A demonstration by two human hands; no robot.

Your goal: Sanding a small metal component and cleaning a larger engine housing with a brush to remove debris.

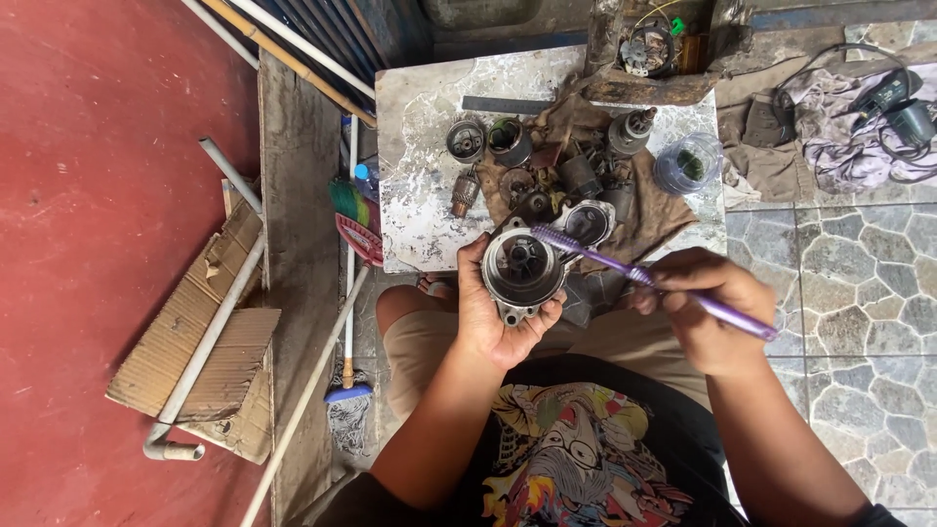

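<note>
Cardboard sheets (210, 361) and grey pipe (210, 337) lie far left on red floor. Left hand (493, 312) cups round metal motor housing (522, 268) above the lap, fingers closed around its rim. Purple toothbrush (634, 278) bristles touch housing top; right hand (708, 307) grips its handle. Behind: marble slab (420, 166) carrying greasy metal parts (561, 161) on brown rag.

Left hand (500, 310): palm up, fingers curled in a cupping grasp, forearm angled inward. Right hand (705, 310): fingers closed in a pinch, wrist bent, forearm raised.
</note>
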